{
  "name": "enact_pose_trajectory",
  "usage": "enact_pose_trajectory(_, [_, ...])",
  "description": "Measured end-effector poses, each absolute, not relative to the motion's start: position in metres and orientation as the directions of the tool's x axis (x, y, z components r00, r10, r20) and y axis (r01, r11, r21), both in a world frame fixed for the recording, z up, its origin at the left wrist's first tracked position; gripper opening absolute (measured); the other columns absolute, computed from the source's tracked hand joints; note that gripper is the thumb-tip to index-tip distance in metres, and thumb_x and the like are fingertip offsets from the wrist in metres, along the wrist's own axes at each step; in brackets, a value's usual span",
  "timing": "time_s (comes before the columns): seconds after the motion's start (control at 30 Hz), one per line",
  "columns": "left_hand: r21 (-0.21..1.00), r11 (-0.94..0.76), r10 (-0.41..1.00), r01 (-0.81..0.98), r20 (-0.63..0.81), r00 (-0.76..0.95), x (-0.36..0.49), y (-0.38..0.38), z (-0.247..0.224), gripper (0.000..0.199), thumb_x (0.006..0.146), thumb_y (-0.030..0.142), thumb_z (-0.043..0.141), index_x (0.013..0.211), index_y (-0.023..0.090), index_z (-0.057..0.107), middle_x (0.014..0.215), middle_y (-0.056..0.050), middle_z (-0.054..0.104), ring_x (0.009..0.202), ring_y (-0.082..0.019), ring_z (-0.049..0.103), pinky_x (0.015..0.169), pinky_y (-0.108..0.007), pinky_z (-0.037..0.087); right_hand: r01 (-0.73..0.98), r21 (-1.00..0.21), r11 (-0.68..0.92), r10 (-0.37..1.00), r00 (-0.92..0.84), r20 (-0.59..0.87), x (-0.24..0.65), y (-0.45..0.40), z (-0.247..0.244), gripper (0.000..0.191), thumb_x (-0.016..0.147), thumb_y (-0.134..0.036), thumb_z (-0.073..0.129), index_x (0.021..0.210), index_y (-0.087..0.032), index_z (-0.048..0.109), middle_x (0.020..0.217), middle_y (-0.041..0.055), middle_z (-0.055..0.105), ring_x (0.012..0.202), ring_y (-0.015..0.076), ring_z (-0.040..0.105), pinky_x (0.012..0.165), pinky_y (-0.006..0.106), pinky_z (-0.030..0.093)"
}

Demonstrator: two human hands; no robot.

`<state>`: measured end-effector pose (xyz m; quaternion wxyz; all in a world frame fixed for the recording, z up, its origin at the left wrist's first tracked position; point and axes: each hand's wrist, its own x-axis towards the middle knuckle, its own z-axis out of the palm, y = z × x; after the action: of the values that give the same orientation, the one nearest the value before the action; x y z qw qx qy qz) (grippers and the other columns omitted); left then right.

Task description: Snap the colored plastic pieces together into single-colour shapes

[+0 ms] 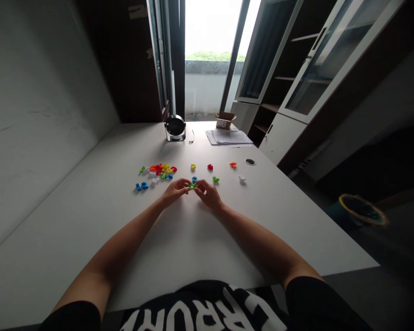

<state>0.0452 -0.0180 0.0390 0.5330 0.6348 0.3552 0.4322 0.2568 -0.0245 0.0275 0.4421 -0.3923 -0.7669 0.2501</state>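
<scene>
Between my two hands is a small green plastic piece, pinched from both sides just over the white table. My left hand grips its left side with thumb and fingers. On the other side, my right hand has its fingertips closed on the piece. Right behind it a blue plastic piece shows; I cannot tell whether the two touch. To the right of my right hand lies another green piece. A mixed pile of coloured pieces lies beyond my left hand, with two blue pieces nearer its left side.
Yellow, red, orange and white pieces lie spread out on the table. Farther back are a round black device, papers and an open cardboard box. A cable hole is at right.
</scene>
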Motion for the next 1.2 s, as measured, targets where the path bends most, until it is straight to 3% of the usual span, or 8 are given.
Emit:
enact_pose_trajectory(0.27, [0.974,-0.226,0.909,0.026,0.201,0.365,0.046,-0.021,0.040,0.039,0.080,0.041,0.079,0.107,0.015,0.069,0.101,-0.009,0.070,0.083,-0.016,0.065,0.076,-0.029,0.051,0.446,-0.717,0.536,0.844,-0.274,0.460,0.255,-0.021,0.020,0.023,0.092,-0.046,0.061,0.097,-0.023,0.063,0.074,0.0007,0.068,0.064,0.0155,0.060,0.063,0.027,0.048])
enact_pose_trajectory(0.5, [0.964,-0.257,0.901,0.060,0.217,0.376,0.048,-0.021,0.039,0.037,0.080,0.043,0.078,0.104,0.016,0.068,0.099,-0.008,0.071,0.084,-0.017,0.066,0.078,-0.032,0.053,0.463,-0.713,0.526,0.850,-0.302,0.431,0.256,-0.019,0.017,0.024,0.094,-0.046,0.057,0.101,-0.024,0.064,0.062,-0.0039,0.060,0.053,0.0129,0.052,0.055,0.023,0.040])
enact_pose_trajectory(0.7, [0.956,-0.283,0.889,0.075,0.232,0.396,0.046,-0.021,0.038,0.035,0.082,0.040,0.076,0.106,0.017,0.068,0.106,-0.010,0.071,0.093,-0.020,0.067,0.086,-0.036,0.053,0.376,-0.797,0.473,0.870,-0.339,0.357,0.256,-0.021,0.019,0.020,0.094,-0.042,0.057,0.103,-0.024,0.063,0.059,-0.0058,0.063,0.050,0.0125,0.058,0.054,0.022,0.043])
enact_pose_trajectory(0.97, [0.941,-0.277,0.918,0.195,0.199,0.344,0.042,-0.015,0.034,0.030,0.084,0.041,0.071,0.104,0.018,0.071,0.103,-0.009,0.071,0.090,-0.020,0.066,0.081,-0.032,0.052,0.246,-0.899,0.362,0.907,-0.318,0.278,0.257,-0.018,0.016,0.016,0.089,-0.038,0.059,0.097,-0.025,0.054,0.066,-0.0045,0.068,0.056,0.0142,0.064,0.055,0.025,0.050])
enact_pose_trajectory(1.2, [0.935,-0.259,0.930,0.242,0.173,0.325,0.036,-0.008,0.024,0.030,0.083,0.039,0.067,0.102,0.017,0.073,0.093,-0.007,0.073,0.084,-0.020,0.065,0.077,-0.031,0.051,0.017,-0.955,0.298,0.909,-0.310,0.278,0.262,-0.012,0.018,0.022,0.086,-0.039,0.060,0.098,-0.025,0.048,0.086,0.0020,0.075,0.075,0.0193,0.073,0.068,0.033,0.059])
